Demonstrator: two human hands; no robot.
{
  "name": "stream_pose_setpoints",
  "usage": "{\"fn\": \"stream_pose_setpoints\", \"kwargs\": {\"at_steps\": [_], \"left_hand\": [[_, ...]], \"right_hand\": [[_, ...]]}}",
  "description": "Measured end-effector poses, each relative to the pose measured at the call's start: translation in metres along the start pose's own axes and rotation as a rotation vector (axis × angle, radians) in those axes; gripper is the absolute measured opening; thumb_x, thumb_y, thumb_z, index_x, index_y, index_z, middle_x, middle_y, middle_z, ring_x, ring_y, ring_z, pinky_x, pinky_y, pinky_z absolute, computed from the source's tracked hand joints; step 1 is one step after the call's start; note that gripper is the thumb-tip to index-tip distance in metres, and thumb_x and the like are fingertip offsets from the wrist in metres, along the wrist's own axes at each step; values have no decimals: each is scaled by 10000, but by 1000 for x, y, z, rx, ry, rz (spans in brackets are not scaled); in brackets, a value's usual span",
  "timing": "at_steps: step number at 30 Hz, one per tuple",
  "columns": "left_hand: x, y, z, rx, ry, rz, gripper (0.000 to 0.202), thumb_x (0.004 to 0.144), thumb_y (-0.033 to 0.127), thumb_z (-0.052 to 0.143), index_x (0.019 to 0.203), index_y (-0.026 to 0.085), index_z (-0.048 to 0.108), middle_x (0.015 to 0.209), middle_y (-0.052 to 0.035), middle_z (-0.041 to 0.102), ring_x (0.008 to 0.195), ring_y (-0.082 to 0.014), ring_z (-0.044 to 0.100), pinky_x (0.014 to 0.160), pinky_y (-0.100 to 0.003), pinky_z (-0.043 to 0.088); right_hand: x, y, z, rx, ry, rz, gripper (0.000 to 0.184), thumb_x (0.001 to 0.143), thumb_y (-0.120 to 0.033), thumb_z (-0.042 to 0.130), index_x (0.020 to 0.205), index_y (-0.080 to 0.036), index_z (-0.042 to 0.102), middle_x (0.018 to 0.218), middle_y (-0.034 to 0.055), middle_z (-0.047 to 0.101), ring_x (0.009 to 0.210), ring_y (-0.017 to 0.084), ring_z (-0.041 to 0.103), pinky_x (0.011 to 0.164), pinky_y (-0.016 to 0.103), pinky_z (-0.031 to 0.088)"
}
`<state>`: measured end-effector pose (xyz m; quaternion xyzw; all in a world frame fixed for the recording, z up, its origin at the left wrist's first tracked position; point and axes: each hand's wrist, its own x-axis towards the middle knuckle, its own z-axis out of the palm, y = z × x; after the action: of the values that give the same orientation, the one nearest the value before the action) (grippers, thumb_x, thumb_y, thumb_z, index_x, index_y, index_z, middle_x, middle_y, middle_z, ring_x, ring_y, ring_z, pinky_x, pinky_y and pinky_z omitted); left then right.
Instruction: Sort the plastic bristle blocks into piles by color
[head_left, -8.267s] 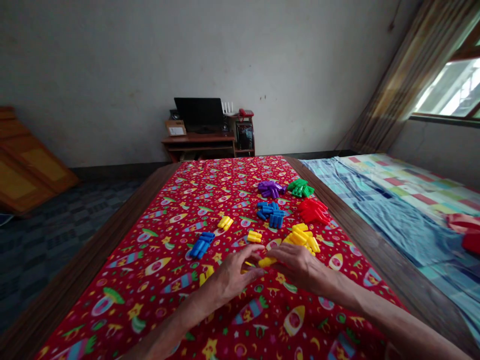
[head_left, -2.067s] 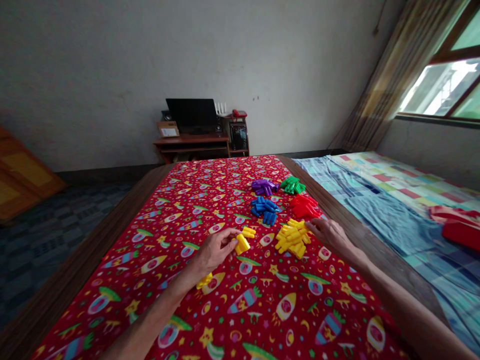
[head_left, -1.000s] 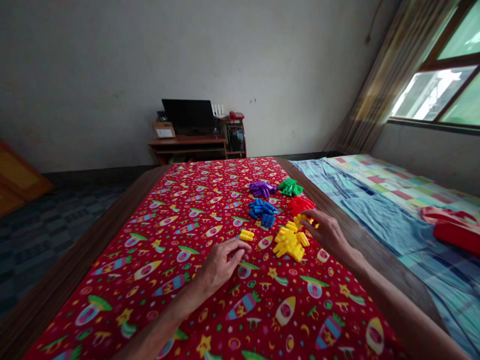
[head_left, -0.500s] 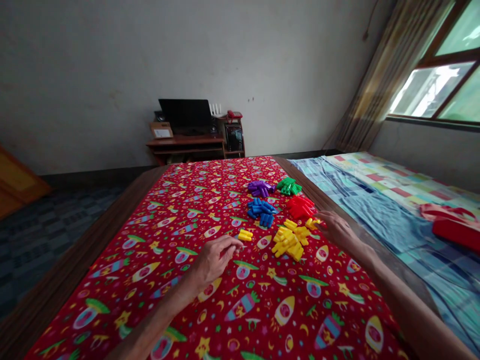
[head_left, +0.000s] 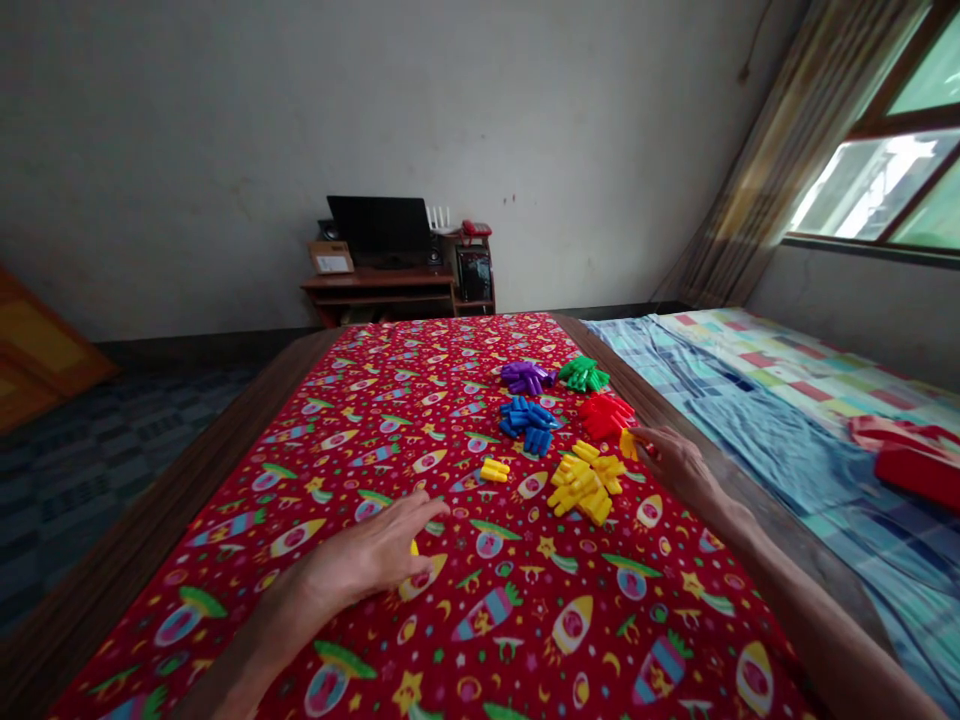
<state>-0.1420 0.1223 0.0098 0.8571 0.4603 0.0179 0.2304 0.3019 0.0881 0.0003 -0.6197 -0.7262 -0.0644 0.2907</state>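
Observation:
My right hand [head_left: 679, 465] reaches in from the right, its thumb and fingertips closed on a small yellow plastic piece [head_left: 628, 445]. That piece stands tilted beside a pile of red pieces [head_left: 606, 415]. Just left of it is a larger pile of yellow pieces [head_left: 586, 485]. My left hand [head_left: 379, 540] hovers low over the red patterned cloth [head_left: 525, 600], thumb and fingers apart. A bit of yellow shows by its fingers; I cannot tell whether it is the cloth's print. A short row of yellow pieces [head_left: 495, 470] lies beyond it.
Piles of blue [head_left: 527, 425], purple [head_left: 526, 378] and green [head_left: 583, 374] pieces lie farther back on the cloth. A bed with a checked cover [head_left: 735, 400] adjoins the right side, with a red item [head_left: 915, 475] on it. A desk with a monitor [head_left: 379, 230] stands against the wall.
My left hand has moved left and nearer to me, away from the short yellow row, and its fingers have spread. The yellow piece at my right hand is now tilted more upright.

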Motion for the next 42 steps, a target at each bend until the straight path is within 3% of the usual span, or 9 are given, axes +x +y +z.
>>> {"fn": "stream_pose_setpoints", "kwargs": {"at_steps": [7,13,17,22,27,30,33,37,42], "left_hand": [[-5,-1,4,-81,49,61,503,694,280,622,1195,301,657,1340,-18,607,1252,-268,533,988,-307,441],[7,-7,12,-110,121,158,368,764,302,612,1127,295,671,1211,-23,681,1146,-243,601,1000,-319,431],[22,10,10,-211,213,187,278,783,321,623,1047,265,689,1080,-49,714,1032,-239,642,937,-320,473],[43,47,17,-693,290,171,326,825,422,610,1070,208,625,992,-63,698,906,-205,671,788,-298,539],[52,65,44,-1227,332,44,577,766,570,669,1157,169,530,1076,-108,670,940,-221,671,804,-315,536],[48,70,50,-1343,286,49,524,819,538,636,1177,174,517,1130,-112,654,1003,-226,657,865,-339,526],[42,69,45,-1199,325,113,414,903,472,547,1198,184,520,1142,-103,644,1049,-229,639,899,-370,530],[46,59,38,-605,517,259,284,916,324,539,1179,222,566,1167,-83,631,1088,-234,615,949,-405,518],[69,46,52,-73,563,406,409,910,147,468,1304,247,511,1354,-75,532,1278,-240,480,1064,-440,441]], "right_hand": [[19,-37,19,468,55,235,339,817,-415,516,867,-156,730,778,79,735,655,195,656,606,291,505],[12,-41,28,236,14,172,367,858,-432,483,784,-168,727,627,58,684,490,143,539,513,263,417],[6,-35,25,140,92,132,378,897,-454,470,835,-173,715,649,72,677,587,175,593,578,285,453],[16,-65,3,218,133,-35,319,941,-414,453,941,-205,696,879,103,719,835,218,658,755,335,506],[19,-140,11,406,-225,-433,311,948,-354,501,1204,-203,589,1082,109,690,911,189,665,750,281,510],[18,-165,27,399,-260,-516,279,974,-300,444,1194,-184,569,999,112,694,851,185,657,687,269,495],[21,-158,25,371,-212,-438,236,987,-268,402,1016,-165,613,819,72,676,688,147,611,601,242,441],[17,-116,1,242,-138,-303,269,980,-345,437,896,-167,619,745,39,655,603,112,561,566,225,395],[-4,-66,0,-82,98,-219,327,964,-421,438,841,-175,615,795,87,650,661,162,579,574,268,400]]}}
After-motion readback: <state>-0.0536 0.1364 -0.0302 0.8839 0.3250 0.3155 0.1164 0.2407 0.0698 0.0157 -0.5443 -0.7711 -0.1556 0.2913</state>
